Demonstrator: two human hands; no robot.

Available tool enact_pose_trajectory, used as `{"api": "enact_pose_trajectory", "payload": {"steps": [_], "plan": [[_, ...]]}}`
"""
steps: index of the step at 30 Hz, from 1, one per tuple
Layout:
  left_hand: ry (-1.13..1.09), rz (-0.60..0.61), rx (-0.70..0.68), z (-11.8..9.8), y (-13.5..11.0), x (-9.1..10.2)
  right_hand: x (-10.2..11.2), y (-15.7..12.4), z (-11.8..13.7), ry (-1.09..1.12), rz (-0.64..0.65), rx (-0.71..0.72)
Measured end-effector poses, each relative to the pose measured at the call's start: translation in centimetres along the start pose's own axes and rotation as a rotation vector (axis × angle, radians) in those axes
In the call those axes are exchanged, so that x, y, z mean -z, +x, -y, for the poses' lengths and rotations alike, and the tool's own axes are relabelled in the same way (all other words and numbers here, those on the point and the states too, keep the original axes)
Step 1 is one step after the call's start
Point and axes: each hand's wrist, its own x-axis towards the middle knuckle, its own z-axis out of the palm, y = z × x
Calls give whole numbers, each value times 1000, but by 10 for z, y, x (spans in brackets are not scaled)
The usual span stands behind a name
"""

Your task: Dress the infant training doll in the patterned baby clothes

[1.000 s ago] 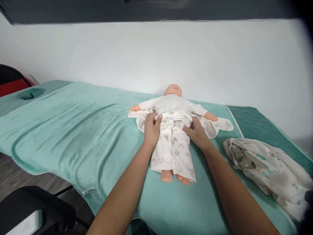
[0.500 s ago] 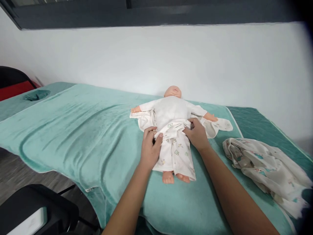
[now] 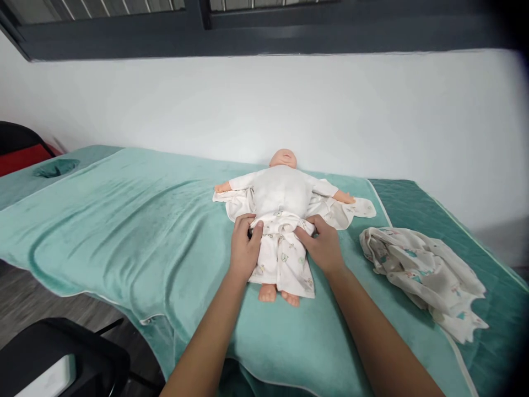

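Note:
A baby doll (image 3: 281,187) lies on its back on a teal blanket (image 3: 124,220), head toward the wall, arms spread. It wears a white top and printed white trousers (image 3: 285,259); bare feet stick out at the near end. My left hand (image 3: 243,248) pinches the trousers' waistband at the doll's left-side hip in the picture. My right hand (image 3: 322,242) grips the waistband on the other side. An open white garment (image 3: 351,212) lies spread under the doll.
A crumpled printed cloth (image 3: 421,273) lies on the blanket to the right. The bed runs along a white wall under a dark window frame (image 3: 248,27). A black chair (image 3: 61,358) stands at the near left; a red and black seat (image 3: 20,149) at far left.
Both hands slid the trousers' waistband down from the doll's belly toward its hips, so more of the white top shows. The view shifted slightly.

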Motion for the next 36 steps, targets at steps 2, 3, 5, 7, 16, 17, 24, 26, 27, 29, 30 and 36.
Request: {"api": "enact_pose_trajectory", "payload": {"steps": [2,3,5,7,16,17,24,26,27,29,30,36], "plan": [[-1,-11,-3,1,1,-1,0,2,-1,13,14,-1],[-1,-15,-4,1,1,-1,0,4,-2,19,21,-2],[2,-19,-1,2,2,-2,-1,8,-3,28,30,-2],[6,-19,6,2,2,-2,-1,10,-5,37,36,5],[-7,-21,13,1,2,-2,-4,15,-9,84,-6,94],[-7,-21,16,1,2,-2,-4,15,-10,84,-14,109],[-8,-27,8,1,2,-3,-5,15,-10,90,-12,143],[-2,-29,5,0,2,-3,-4,16,-9,92,0,128],[4,-29,5,0,2,-3,-4,16,-9,91,3,116],[16,-34,2,0,3,-3,-4,16,-9,89,3,92],[21,-38,-1,1,3,-4,-4,17,-10,88,1,81],[47,-50,-28,3,4,-5,-5,20,-12,79,21,64]]}}
